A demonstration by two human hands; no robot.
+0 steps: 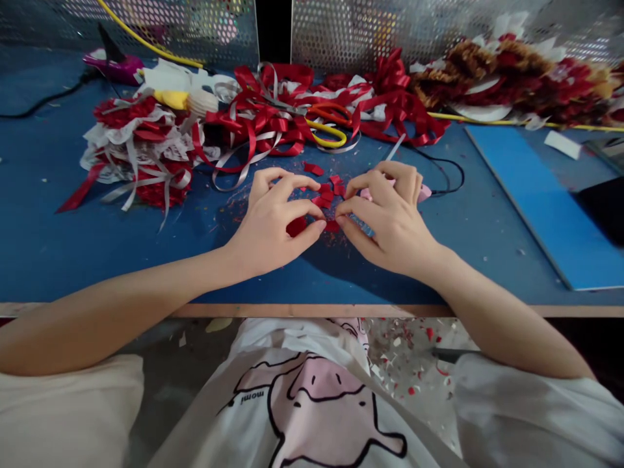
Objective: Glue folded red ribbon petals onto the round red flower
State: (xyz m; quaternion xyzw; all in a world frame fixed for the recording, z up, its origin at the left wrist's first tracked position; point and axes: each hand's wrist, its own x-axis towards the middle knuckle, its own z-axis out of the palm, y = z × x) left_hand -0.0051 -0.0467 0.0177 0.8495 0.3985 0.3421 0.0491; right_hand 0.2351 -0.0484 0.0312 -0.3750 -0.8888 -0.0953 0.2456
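Observation:
Both my hands meet over the blue table, fingers curled and fingertips almost touching. A small red piece (332, 226) lies between the fingertips. My left hand (275, 224) pinches with thumb and forefinger, and some red material (296, 225) shows between its fingers. My right hand (390, 218) pinches at the other end of the small red piece; its curled outer fingers are over a pink object (424, 193), mostly hidden by the hand. Several red scraps (325, 195) lie just beyond the fingertips.
Red and white ribbons (287, 123) with orange- and yellow-handled scissors (329, 133) lie behind my hands. Left are a ribbon bundle (141, 149) and a purple tool (117, 67). A blue board (550, 208) lies right; brown and red frilly material (517, 81) is at back right.

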